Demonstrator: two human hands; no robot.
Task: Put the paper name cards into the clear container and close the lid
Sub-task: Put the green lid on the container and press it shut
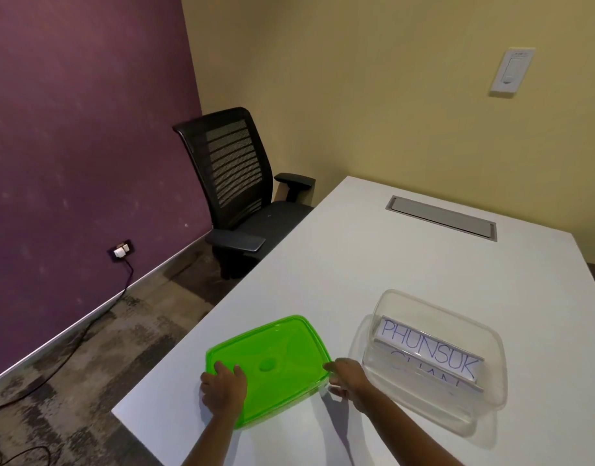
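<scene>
Wall socket (120,251): seen low on the purple wall, at 9 o'clock from the table, with a cable plugged in.
Left hand (224,386): laid on top of the lid's 7 o'clock corner, fingers spread and pressed flat. Whether the thumb is hooked under the edge cannot be told.
Office chair (235,176): parked off the table's far-left edge, well apart from the work.
Green lid (289,344): lying flat on the white table (390,257), not yet on the box.
Right hand (348,381): the lid's 4 o'clock corner is pinched, one digit on top and the others tucked below the rim.
Clear container (390,304): open, at 3 o'clock from the lid, just beside it.
Name cards (430,348): already inside the container. The top one reads PHUNSUK and a second is partly seen beneath it.
Step judged: the lid is about to be lifted and carried across.
Risk, uneven lift: only one corner is pinched, so the thin lid could be flexed or dropped.
Risk, container shoved: the light box could be pushed along the smooth table if the lid is brought in low from 9 o'clock.
Risk, cards fouled: the top card stands propped and tilted, so it could be crushed or the lid left unseated on that side.
Risk, false close: a corner could be left unsnapped if pressure is applied at one end only.
</scene>
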